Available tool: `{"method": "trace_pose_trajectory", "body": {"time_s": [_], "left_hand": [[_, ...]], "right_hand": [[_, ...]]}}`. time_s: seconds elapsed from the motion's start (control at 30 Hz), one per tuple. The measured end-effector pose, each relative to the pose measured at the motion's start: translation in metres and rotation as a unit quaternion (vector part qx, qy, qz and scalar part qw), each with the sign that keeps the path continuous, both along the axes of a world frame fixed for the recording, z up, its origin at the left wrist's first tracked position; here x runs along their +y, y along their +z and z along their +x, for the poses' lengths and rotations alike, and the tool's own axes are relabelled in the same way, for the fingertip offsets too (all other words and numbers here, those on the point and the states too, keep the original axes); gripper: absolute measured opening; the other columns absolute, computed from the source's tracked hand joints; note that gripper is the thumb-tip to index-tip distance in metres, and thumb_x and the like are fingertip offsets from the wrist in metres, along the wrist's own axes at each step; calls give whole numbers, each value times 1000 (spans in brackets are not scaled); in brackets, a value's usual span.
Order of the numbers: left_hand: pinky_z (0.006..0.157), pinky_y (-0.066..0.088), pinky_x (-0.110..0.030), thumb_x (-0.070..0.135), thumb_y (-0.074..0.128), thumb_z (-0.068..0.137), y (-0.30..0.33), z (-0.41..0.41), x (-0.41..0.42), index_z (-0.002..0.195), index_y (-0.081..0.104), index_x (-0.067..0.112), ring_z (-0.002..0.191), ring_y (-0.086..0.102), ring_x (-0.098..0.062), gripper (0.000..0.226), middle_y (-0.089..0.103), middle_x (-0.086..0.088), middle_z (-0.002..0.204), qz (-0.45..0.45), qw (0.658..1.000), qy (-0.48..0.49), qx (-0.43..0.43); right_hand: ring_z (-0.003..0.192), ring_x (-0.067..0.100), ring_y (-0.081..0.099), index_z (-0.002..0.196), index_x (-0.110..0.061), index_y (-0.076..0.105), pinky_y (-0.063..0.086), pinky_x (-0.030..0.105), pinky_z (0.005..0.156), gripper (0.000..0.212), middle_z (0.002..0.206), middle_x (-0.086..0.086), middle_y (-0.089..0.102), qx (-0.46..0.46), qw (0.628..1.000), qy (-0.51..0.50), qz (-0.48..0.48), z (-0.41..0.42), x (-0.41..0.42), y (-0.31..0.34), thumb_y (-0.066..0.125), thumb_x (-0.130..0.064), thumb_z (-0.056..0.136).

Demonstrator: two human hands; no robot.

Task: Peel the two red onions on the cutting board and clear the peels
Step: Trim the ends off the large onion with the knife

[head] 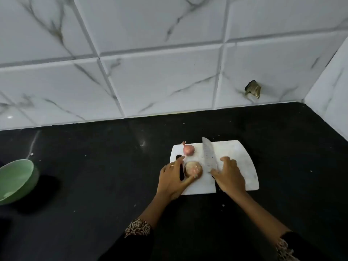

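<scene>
The left hand (172,178) holds the nearer red onion (193,168) steady on the white cutting board (239,157). Its thumb curls against the onion's near side and the forefinger stretches along the far-left side, so the onion sits just to the right of that palm, touching it. The onion lies on its side with the root tuft turned towards the person, which puts its long axis roughly in line with the forearm, running near to far.

The right hand (228,175) rests over the handle end of the knife (209,154), fingers bent down across it. The view is soft here, so the grip is probably a loose clasp rather than a firm one. The blade points away from that hand towards the wall and lies flat on the board, just to the right of the held onion and nearly parallel to its axis.

That is the relation the next move turns on. To trim an end, the blade must cross the onion's axis, so I judge that either the onion or the knife has to turn first.

The second red onion (188,149) stands beyond the left hand's fingertips, unpeeled, its stem tip pointing up and left. Neither onion looks stripped yet. A green bowl (17,178) sits on the dark table (94,166) well off to the left hand's outer side.
</scene>
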State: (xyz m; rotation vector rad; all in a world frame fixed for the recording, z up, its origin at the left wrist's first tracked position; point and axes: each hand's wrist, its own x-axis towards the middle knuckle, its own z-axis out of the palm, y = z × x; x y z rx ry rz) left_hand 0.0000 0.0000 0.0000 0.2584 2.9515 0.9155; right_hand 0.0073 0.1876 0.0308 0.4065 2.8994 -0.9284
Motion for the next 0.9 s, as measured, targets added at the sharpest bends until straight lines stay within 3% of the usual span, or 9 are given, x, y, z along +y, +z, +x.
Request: {"method": "trace_pose_trajectory", "body": {"time_s": [0.07,0.13,0.3,0.47,0.6,0.73,0.83,0.9], "left_hand": [[115,19,-36,81,41,69,-4,1,1,141,36,29,130,41,-12,89,49,8,138,-4,1000,0,-7],[116,14,-36,82,41,67,-10,1,2,139,40,31,132,38,-11,88,49,8,138,-22,1000,8,9],[110,10,-34,78,46,67,-9,-6,6,125,53,31,124,44,-9,74,58,8,123,-40,998,4,58],[106,10,-36,73,50,64,1,-13,17,116,56,29,111,53,-11,69,64,7,106,-67,994,-12,81],[97,15,-35,74,49,64,9,-23,28,115,58,25,104,56,-17,71,67,4,100,-115,990,-36,76],[97,20,-37,69,49,70,15,-31,39,125,53,23,112,52,-20,72,65,1,110,-137,986,-76,56],[102,24,-42,72,36,73,18,-31,45,138,44,23,125,44,-22,82,60,-3,126,-145,984,-95,33],[105,23,-43,71,45,80,19,-33,47,144,36,24,132,37,-22,80,52,-4,137,-148,983,-106,3]], "right_hand": [[111,25,52,130,-16,38,48,38,81,62,126,7,45,-37,999,-17,4,7,3,-3,63,-45,82],[113,24,50,132,-16,36,47,35,80,67,127,7,43,-56,998,-9,15,13,5,-11,66,-45,80],[107,23,54,134,-15,33,45,31,75,67,125,7,43,-70,997,4,21,7,4,-11,67,-39,82],[99,23,56,126,-15,42,46,31,74,55,112,8,55,-78,997,-4,-15,1,3,-13,67,-28,79],[89,21,60,111,-16,51,44,27,68,39,98,4,62,-96,988,-32,-113,-5,12,-8,70,-22,78],[57,18,58,88,-3,55,52,30,53,5,68,12,58,-115,935,-110,-317,-6,26,0,55,-4,84],[47,18,53,90,-5,50,40,26,42,12,69,15,55,-105,912,-129,-376,-3,34,7,49,5,83],[43,16,49,91,-5,49,34,25,38,12,75,15,59,-92,904,-135,-396,1,39,12,49,4,83]]}}
